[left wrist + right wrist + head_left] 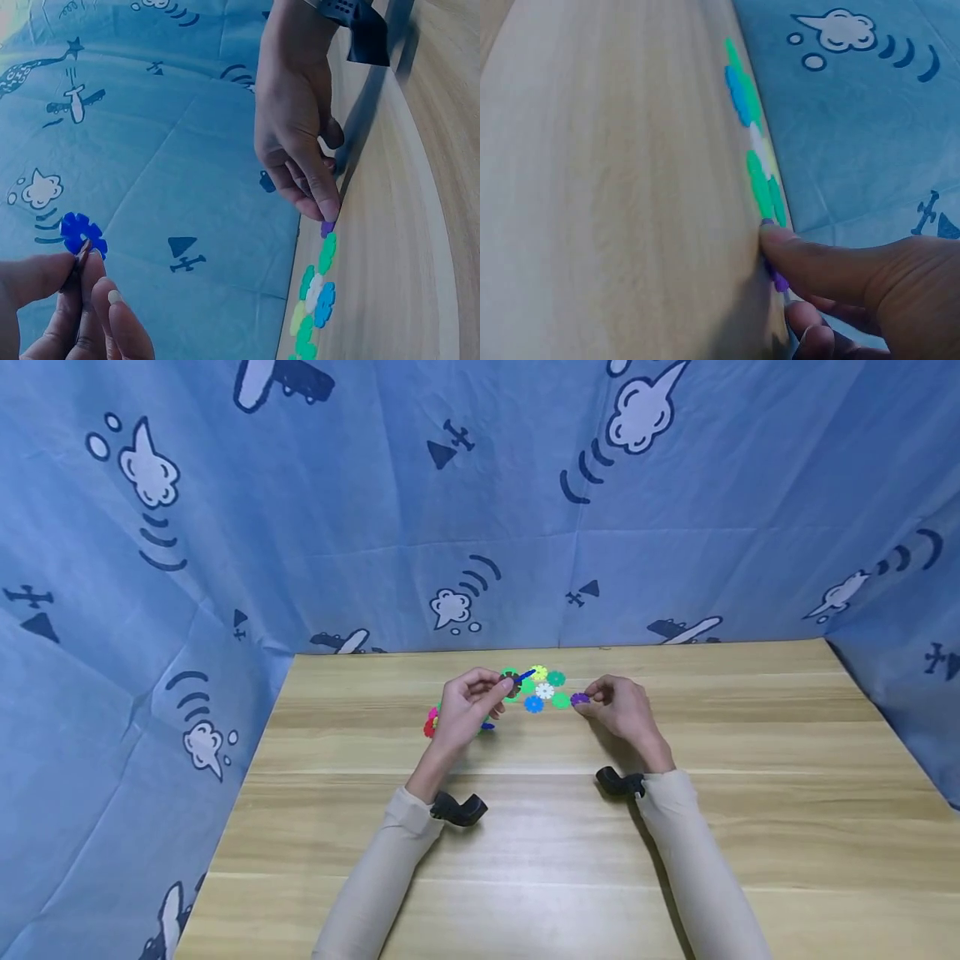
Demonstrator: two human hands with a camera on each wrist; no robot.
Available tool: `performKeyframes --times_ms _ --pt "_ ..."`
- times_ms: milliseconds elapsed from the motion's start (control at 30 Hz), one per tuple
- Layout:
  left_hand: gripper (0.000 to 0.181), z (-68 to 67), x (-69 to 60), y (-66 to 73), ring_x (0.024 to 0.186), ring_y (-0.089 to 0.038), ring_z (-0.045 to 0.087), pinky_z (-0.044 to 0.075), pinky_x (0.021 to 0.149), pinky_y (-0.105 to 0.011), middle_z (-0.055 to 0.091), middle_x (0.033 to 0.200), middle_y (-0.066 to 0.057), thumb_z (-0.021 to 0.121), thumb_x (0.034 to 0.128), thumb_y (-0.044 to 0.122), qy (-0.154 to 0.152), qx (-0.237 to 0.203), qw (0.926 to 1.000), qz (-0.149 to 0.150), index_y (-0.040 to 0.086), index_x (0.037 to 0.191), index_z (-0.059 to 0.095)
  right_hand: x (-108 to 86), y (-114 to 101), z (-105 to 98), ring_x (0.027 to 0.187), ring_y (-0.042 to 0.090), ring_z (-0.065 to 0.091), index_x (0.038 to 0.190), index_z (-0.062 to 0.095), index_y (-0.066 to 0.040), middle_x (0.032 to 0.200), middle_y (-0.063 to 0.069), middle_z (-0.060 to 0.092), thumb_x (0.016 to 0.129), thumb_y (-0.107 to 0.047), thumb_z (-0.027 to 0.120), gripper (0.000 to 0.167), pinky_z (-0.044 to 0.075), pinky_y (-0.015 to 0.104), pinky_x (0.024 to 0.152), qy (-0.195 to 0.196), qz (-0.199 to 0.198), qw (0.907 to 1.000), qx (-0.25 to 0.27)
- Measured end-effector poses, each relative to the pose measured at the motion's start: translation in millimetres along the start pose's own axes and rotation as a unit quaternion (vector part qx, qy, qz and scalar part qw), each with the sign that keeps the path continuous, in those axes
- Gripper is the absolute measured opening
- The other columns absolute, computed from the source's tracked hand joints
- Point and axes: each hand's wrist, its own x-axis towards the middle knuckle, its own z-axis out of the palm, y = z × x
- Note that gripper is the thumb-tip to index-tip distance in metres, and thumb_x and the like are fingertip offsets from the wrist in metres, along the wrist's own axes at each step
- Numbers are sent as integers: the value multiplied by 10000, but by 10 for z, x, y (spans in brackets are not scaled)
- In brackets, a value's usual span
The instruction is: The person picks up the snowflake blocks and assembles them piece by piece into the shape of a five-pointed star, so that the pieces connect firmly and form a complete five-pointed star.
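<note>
My left hand pinches a dark brown notched plastic disc between thumb and fingertips, above the table. Joined to that disc, edge-on in the head view, is a dark blue flower-shaped disc. At the right end of a loose group of discs, my right hand pinches a purple disc low at the tabletop. Beside the purple piece lies a light green disc. A white disc, a blue disc, a yellow disc and a darker green disc lie close by.
More discs, including a red one and a blue one, are partly hidden by my left hand. The wooden table meets a blue printed curtain at its back edge. Black cameras sit on both wrists.
</note>
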Motion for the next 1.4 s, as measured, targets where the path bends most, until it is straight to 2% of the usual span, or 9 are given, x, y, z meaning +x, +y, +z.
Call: performKeyframes --times_ms 100,300,500,633,733,833,1067,1233,1400 --pt "178 9 4 -16 658 -96 611 563 630 -279 747 838 59 687 1006 127 -5 -43 10000 -47 -48 1039 696 3 -8 -10 933 273 607 1113 672 16 1063 183 683 887 -177 840 341 462 303 824 -135 70 9998 126" --pt "198 27 6 -42 645 -101 594 532 608 -244 753 910 -197 684 1012 136 -41 -71 9998 -160 -60 1028 701 -6 2 -33 823 210 566 1011 646 -14 915 100 655 879 -176 847 290 446 288 757 -318 39 9994 92" --pt "209 31 2 -32 616 -91 562 482 562 -228 732 806 -7 680 1020 158 -28 -84 9997 -243 -50 1014 705 -61 -210 -110 778 173 568 978 696 -41 886 74 668 942 -288 791 267 465 253 676 -331 -271 9982 410" --pt "212 33 -2 -21 600 -86 548 462 540 -221 733 799 -32 677 1022 161 7 -54 9998 -185 -48 1005 709 -143 -502 -182 711 167 618 992 722 -37 929 180 741 968 -321 761 287 503 238 605 -335 -726 9931 852" --pt "220 46 -10 -10 597 -82 545 459 535 -211 731 799 -44 679 1022 161 21 -73 9998 -156 -57 1011 707 -215 -691 -218 658 146 644 1007 736 -29 922 182 775 986 -313 740 285 525 239 580 -444 -960 9880 1122" --pt "229 64 -23 6 592 -83 542 456 532 -204 719 772 12 685 1018 165 81 -123 9997 -183 -63 1013 710 -280 -815 -233 629 136 637 1011 745 -25 887 145 775 1001 -305 721 281 526 243 580 -479 -1149 9840 1278" --pt "194 114 -54 47 587 -77 528 453 536 -205 717 731 69 703 1005 198 306 -540 9970 -470 10 966 735 -363 -921 -185 583 114 594 935 775 -103 790 62 747 978 -256 753 161 481 236 519 -5 -1959 9761 946" --pt "189 145 -61 69 572 -64 517 447 521 -196 709 703 78 698 1003 179 476 -786 9940 -590 0 951 733 -381 -951 -124 557 103 568 901 788 -149 761 11 740 959 -227 775 98 460 230 497 373 -2563 9636 668" --pt "193 154 -58 97 566 -60 514 436 517 -193 704 693 80 699 998 172 559 -844 9928 -635 -10 944 736 -380 -961 -96 535 79 553 880 784 -143 744 -39 721 957 -205 776 99 452 224 484 613 -2922 9526 579"
